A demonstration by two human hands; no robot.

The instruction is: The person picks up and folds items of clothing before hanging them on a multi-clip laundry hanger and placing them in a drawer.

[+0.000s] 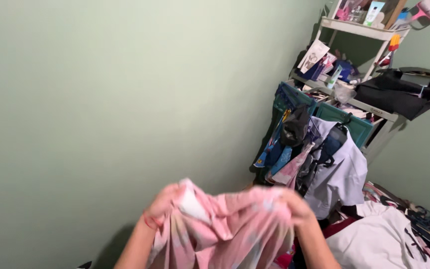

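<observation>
Hands, left (167,201) and right (294,206), raised with forearms angled upward, each grip bunching the pink garment (230,224).

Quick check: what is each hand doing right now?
Left hand: closed on the pink patterned cloth garment.
Right hand: closed on the same garment.

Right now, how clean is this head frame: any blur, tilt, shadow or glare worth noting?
Head view: the left hand, right hand and pink garment between them are smeared by motion blur; the white shelf and hanging clothes read sharper; the whole room sits tilted; light is dim and even on the green wall, with a soft shadow low on it and no glare.
</observation>
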